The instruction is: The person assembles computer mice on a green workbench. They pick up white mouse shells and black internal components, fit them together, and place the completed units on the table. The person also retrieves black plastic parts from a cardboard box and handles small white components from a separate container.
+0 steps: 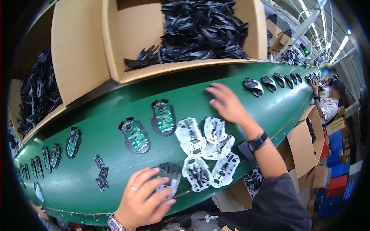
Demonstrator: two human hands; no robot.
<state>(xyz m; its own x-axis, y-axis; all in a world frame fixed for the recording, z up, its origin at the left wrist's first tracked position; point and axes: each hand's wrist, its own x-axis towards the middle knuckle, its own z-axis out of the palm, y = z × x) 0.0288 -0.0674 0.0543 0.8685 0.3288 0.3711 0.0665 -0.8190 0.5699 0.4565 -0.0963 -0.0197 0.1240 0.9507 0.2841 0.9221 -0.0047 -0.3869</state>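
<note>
My left hand (143, 197) rests at the near edge of the green conveyor belt (115, 111), its fingers on a grey mouse part (169, 178). My right hand (226, 103) reaches out over the belt, fingers spread and flat, holding nothing. It has a black wrist strap. Between my hands lies a cluster of several white moulded mouse parts (206, 152). Two black mouse bases with green circuit boards (134, 135) (163, 116) lie on the belt left of my right hand.
Open cardboard boxes (135, 38) full of black mouse shells stand behind the belt. More circuit-board bases (72, 142) trail to the left, assembled black shells (253, 86) to the right. Small black pieces (101, 177) lie near my left hand. Another person (331, 98) works far right.
</note>
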